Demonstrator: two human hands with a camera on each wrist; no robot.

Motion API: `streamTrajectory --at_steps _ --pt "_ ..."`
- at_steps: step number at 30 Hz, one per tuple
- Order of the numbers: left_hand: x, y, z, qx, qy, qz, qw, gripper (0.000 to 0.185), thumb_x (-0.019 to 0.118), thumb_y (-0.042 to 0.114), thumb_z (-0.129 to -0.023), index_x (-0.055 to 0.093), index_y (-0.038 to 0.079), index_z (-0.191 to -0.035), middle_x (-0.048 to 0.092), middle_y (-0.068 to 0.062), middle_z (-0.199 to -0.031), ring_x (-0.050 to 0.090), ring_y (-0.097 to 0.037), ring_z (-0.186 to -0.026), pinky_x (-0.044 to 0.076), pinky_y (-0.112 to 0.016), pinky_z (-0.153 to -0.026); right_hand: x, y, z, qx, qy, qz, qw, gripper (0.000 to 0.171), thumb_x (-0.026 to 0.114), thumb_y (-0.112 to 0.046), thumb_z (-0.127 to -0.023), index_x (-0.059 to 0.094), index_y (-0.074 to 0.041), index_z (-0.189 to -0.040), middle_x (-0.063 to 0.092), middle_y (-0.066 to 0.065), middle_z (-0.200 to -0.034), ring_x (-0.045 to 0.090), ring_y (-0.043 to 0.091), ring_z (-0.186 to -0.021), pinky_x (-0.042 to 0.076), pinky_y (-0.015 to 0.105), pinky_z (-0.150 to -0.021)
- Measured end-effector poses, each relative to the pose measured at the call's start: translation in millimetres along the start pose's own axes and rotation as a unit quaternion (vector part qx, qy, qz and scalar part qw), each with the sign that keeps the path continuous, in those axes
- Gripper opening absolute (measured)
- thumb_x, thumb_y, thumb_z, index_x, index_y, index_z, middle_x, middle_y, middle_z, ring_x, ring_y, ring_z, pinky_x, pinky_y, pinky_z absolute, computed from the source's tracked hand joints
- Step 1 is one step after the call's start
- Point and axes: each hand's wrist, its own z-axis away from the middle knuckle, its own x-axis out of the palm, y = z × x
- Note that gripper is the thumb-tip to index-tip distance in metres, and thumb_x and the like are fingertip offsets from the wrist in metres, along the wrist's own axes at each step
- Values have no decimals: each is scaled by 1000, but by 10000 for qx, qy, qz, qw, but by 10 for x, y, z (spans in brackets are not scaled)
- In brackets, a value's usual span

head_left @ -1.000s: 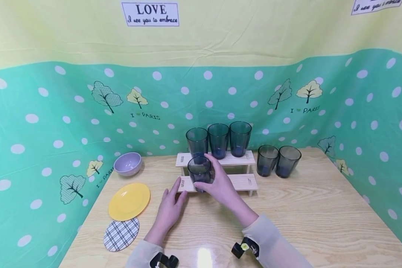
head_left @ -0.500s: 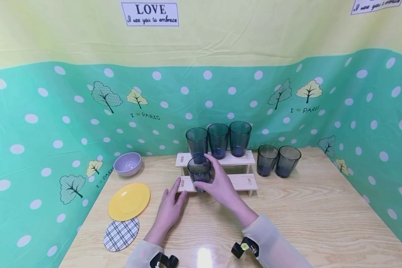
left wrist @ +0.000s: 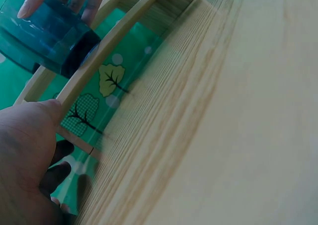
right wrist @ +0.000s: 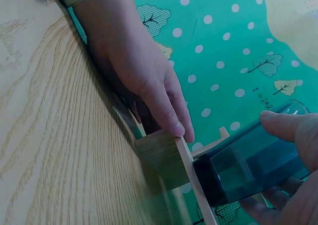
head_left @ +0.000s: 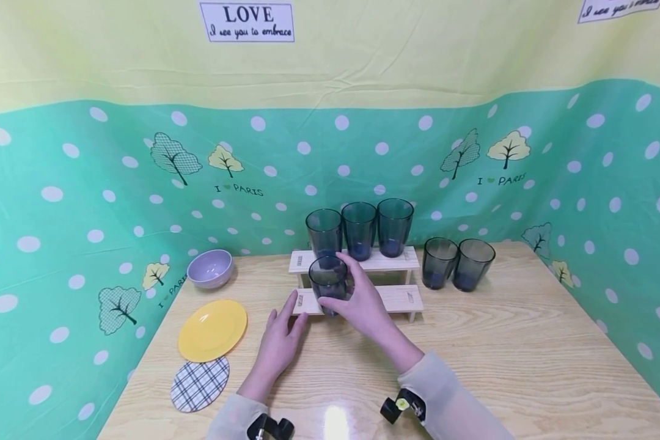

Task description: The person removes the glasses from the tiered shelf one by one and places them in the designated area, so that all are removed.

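Nothing's moved; my right hand (head_left: 365,304) grips the tumbler (head_left: 324,276) on the lower riser (head_left: 394,299), relaxed left hand (head_left: 277,346) touching its end; jolts might topple both.

Over on the left of the wooden table (head_left: 528,354), a purple bowl (head_left: 210,269) is sitting upright. A yellow plate (head_left: 212,330) is lying in front of it, and a plaid coaster (head_left: 200,385) is resting just beside the plate's near edge. Behind, a green-and-yellow cloth (head_left: 341,159) is hanging, its "LOVE" label (head_left: 247,22) showing up high.
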Motion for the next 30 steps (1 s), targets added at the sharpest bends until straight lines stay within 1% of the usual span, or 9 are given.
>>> streamTrajectory --at_steps 5,12,15,20,25,30 --pt "4 -3 9 -11 -6 42 10000 63 58 40 -117 38 23 -174 48 -15 -169 22 -64 -158 24 -77 -126 -9 1 15 25 63 -13 10000 98 99 -27 -87 44 -36 -167 50 6 -167 54 31 -147 53 55 -116" --pt "1 -15 -1 -46 8 74 10000 65 59 42 -116 38 23 -174 47 -14 -169 21 -64 -158 23 -78 -125 -83 -42 32 56 62 -154 9998 98 100 -21 -86 45 -31 -168 60 8 -155 58 29 -143 56 51 -114" --pt "-5 -11 -4 -46 -14 96 9999 65 59 41 -116 38 23 -174 48 -16 -169 21 -64 -158 23 -78 -125 -142 -68 47 116 77 -134 9998 99 99 -22 -87 44 -32 -168 62 7 -152 60 29 -142 56 52 -113" --pt "4 -29 -17 -4 17 103 9999 66 60 42 -116 38 22 -174 50 -17 -167 22 -65 -157 24 -78 -125 -280 -119 77 270 66 -150 9995 99 99 -23 -87 43 -36 -167 59 7 -156 60 34 -142 57 53 -112" --pt "8 -49 -24 2 9 118 9999 66 59 42 -116 37 23 -174 50 -16 -167 21 -65 -158 23 -78 -126 -451 -155 103 395 6 -164 9991 100 98 -21 -88 40 -33 -169 55 9 -160 57 37 -146 55 53 -114" --pt "3 -38 -15 -87 -86 153 9998 67 58 44 -116 35 24 -175 49 -17 -168 19 -64 -158 23 -80 -124 -644 -147 132 445 8 -233 9987 99 96 -18 -90 39 -30 -170 55 12 -157 52 35 -150 49 54 -120"
